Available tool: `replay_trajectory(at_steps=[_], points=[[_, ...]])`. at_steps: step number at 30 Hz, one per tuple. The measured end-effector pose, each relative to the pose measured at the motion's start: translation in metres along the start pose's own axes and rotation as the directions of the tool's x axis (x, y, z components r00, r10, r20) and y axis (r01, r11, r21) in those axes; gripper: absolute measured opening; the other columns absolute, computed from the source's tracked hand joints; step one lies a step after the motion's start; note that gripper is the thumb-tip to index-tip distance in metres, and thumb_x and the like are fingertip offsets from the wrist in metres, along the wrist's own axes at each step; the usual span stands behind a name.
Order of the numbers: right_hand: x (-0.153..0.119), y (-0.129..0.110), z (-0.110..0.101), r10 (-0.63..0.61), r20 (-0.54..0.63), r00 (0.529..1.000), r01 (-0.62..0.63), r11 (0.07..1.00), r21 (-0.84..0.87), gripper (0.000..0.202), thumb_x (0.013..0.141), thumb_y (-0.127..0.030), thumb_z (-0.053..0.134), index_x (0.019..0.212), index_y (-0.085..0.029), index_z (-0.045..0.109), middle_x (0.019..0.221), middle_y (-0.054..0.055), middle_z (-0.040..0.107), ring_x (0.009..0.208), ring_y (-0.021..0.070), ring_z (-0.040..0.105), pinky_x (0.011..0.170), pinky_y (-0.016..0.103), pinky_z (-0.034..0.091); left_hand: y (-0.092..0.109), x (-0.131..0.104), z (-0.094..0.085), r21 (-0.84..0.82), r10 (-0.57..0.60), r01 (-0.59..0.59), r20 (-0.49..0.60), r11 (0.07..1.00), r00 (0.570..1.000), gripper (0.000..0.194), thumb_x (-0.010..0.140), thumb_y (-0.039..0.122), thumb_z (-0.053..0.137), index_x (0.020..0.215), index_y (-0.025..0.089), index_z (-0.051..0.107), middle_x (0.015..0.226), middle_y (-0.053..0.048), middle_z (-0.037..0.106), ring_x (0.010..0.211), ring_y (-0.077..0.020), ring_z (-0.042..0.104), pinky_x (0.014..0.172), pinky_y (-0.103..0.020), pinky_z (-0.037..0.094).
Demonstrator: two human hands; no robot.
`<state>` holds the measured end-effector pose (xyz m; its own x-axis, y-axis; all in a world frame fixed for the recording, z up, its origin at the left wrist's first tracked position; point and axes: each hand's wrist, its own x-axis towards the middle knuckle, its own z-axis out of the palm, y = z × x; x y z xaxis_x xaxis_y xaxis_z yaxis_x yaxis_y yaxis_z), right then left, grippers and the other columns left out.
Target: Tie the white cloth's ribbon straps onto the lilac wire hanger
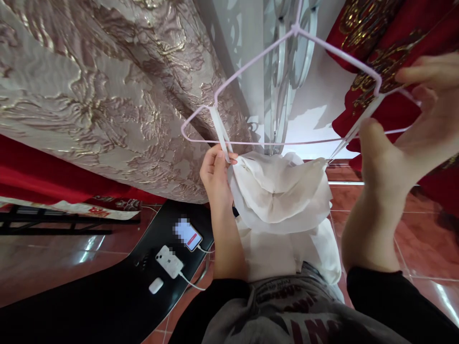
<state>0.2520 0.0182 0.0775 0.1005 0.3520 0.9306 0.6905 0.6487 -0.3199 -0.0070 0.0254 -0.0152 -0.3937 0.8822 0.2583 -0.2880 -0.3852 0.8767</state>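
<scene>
A pale pink hanger (265,143) hangs in front of me with a white, layered garment (283,200) on it by two thin straps. The left strap (219,126) loops over the hanger's left notch; the right strap (364,114) goes up to the right notch. My left hand (217,167) pinches the lower end of the left strap, where it meets the garment's top edge. My right hand (405,124) is raised beside the hanger's right end, its fingers apart and its thumb near the right strap. Whether the thumb touches that strap I cannot tell.
A black bench (107,282) on the left bears two phones with cables and a small white case (156,285). A pinkish embossed curtain (107,95) hangs at the left, a red and gold one (380,52) at the right. White doors (247,62) stand behind the hanger.
</scene>
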Motion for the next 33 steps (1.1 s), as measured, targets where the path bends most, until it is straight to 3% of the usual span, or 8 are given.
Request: replay_trajectory(at_steps=[2, 4, 9, 15, 19, 23, 29, 33], points=[[-0.01, -0.006, 0.013, -0.021, -0.052, 0.998, 0.027, 0.993, 0.119, 0.024, 0.092, -0.036, 0.071, 0.113, -0.025, 0.078, 0.107, 0.009, 0.074, 0.11, 0.0273, 0.069, 0.097, 0.048, 0.055, 0.001, -0.004, -0.002, 0.053, -0.023, 0.022, 0.013, 0.998, 1.0, 0.037, 0.088, 0.053, 0.085, 0.087, 0.019, 0.072, 0.075, -0.002, 0.07, 0.066, -0.0137, 0.065, 0.072, -0.028, 0.056], [-0.021, -0.011, 0.029, 0.026, 0.185, 0.982, -0.06, 0.982, 0.181, 0.018, 0.097, -0.028, 0.064, 0.11, -0.028, 0.076, 0.107, 0.006, 0.077, 0.107, 0.0238, 0.071, 0.096, 0.045, 0.056, 0.007, -0.008, -0.003, 0.086, 0.022, -0.023, 0.005, 0.996, 1.0, 0.035, 0.089, 0.05, 0.085, 0.081, 0.019, 0.07, 0.076, -0.002, 0.071, 0.068, -0.0146, 0.067, 0.075, -0.029, 0.057], [-0.044, -0.006, 0.056, 0.076, 0.63, 0.773, -0.146, 0.988, 0.059, 0.026, 0.098, -0.034, 0.062, 0.121, -0.025, 0.073, 0.115, 0.003, 0.079, 0.105, 0.0242, 0.072, 0.103, 0.047, 0.049, 0.045, -0.01, -0.005, 0.014, 0.066, -0.068, 0.082, 0.998, 0.994, 0.027, 0.093, 0.046, 0.078, 0.092, 0.019, 0.081, 0.082, -0.006, 0.077, 0.079, -0.019, 0.074, 0.078, -0.03, 0.059], [-0.053, -0.004, 0.046, 0.079, 0.571, 0.817, -0.143, 0.988, 0.067, 0.023, 0.102, -0.034, 0.058, 0.115, -0.027, 0.075, 0.107, -0.001, 0.08, 0.097, 0.0187, 0.07, 0.1, 0.041, 0.043, 0.09, 0.003, -0.006, -0.094, 0.078, -0.056, 0.26, 0.994, 0.962, 0.046, 0.093, 0.066, 0.071, 0.119, 0.031, 0.082, 0.136, -0.001, 0.075, 0.144, -0.0291, 0.06, 0.124, -0.04, 0.049], [-0.053, -0.005, 0.037, 0.051, 0.594, 0.803, -0.123, 0.989, 0.082, 0.025, 0.101, -0.035, 0.061, 0.123, -0.032, 0.073, 0.115, -0.001, 0.08, 0.101, 0.0208, 0.071, 0.101, 0.044, 0.044, 0.082, 0.006, -0.018, -0.086, 0.246, -0.234, 0.172, 0.968, 0.954, 0.038, 0.108, 0.051, 0.045, 0.124, 0.039, 0.077, 0.149, 0.015, 0.067, 0.163, -0.0194, 0.035, 0.135, -0.036, 0.033], [-0.052, -0.008, 0.035, 0.046, 0.556, 0.83, -0.138, 0.983, 0.124, 0.026, 0.101, -0.034, 0.062, 0.124, -0.033, 0.073, 0.117, 0.0, 0.079, 0.104, 0.0225, 0.073, 0.102, 0.047, 0.046, 0.044, 0.004, -0.038, -0.089, 0.254, -0.275, -0.198, 0.957, 0.947, 0.034, 0.105, 0.043, 0.046, 0.122, 0.035, 0.074, 0.15, 0.007, 0.067, 0.162, -0.0182, 0.037, 0.132, -0.036, 0.036], [-0.068, -0.023, 0.041, 0.021, 0.458, 0.888, -0.126, 0.972, 0.2, 0.03, 0.098, -0.025, 0.062, 0.125, -0.036, 0.07, 0.129, 0.0, 0.076, 0.12, 0.0249, 0.073, 0.113, 0.054, 0.052, 0.017, -0.007, -0.015, -0.123, -0.066, 0.07, 0.038, 0.99, 0.997, 0.036, 0.093, 0.049, 0.074, 0.121, 0.025, 0.072, 0.134, -0.011, 0.074, 0.134, -0.0274, 0.068, 0.115, -0.038, 0.055], [-0.079, -0.009, 0.042, 0.194, -0.031, 0.981, -0.186, 0.968, 0.17, 0.031, 0.097, -0.031, 0.064, 0.127, -0.034, 0.069, 0.13, 0.007, 0.07, 0.124, 0.0283, 0.07, 0.104, 0.056, 0.06, 0.021, -0.014, 0.008, -0.192, 0.014, -0.004, 0.05, 0.981, 0.999, 0.026, 0.095, 0.048, 0.08, 0.098, 0.025, 0.068, 0.097, -0.003, 0.076, 0.106, -0.0217, 0.078, 0.103, -0.034, 0.061]])
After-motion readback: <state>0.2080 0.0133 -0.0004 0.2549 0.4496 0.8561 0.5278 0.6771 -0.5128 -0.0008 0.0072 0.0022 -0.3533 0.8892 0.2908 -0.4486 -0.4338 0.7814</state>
